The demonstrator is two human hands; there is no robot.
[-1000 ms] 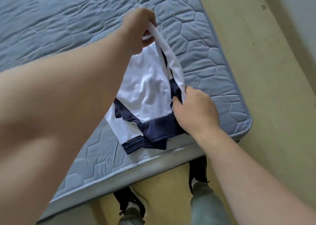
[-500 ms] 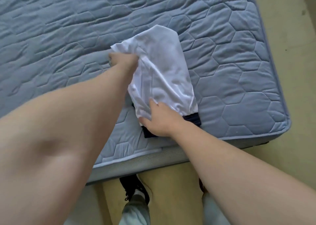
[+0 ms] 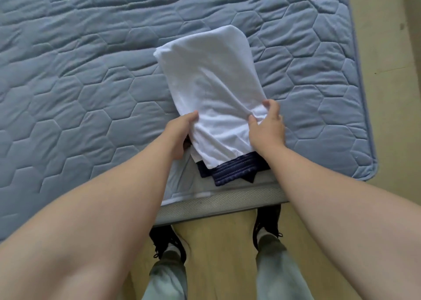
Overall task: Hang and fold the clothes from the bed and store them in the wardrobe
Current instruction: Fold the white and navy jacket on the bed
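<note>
1. A folded white garment (image 3: 211, 90) with navy trim (image 3: 237, 169) is laid on the blue quilted mattress (image 3: 79, 83), near its front edge.
2. Its left edge is gripped by the left hand (image 3: 180, 133), fingers tucked beneath.
3. Its right edge is pinched by the right hand (image 3: 267, 128), fingers curled.

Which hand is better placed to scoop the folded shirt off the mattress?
Probably left: the left hand grips the folded shirt at its edge, fingers seemingly tucked beneath, while the right hand only pinches puckered top fabric.
</note>
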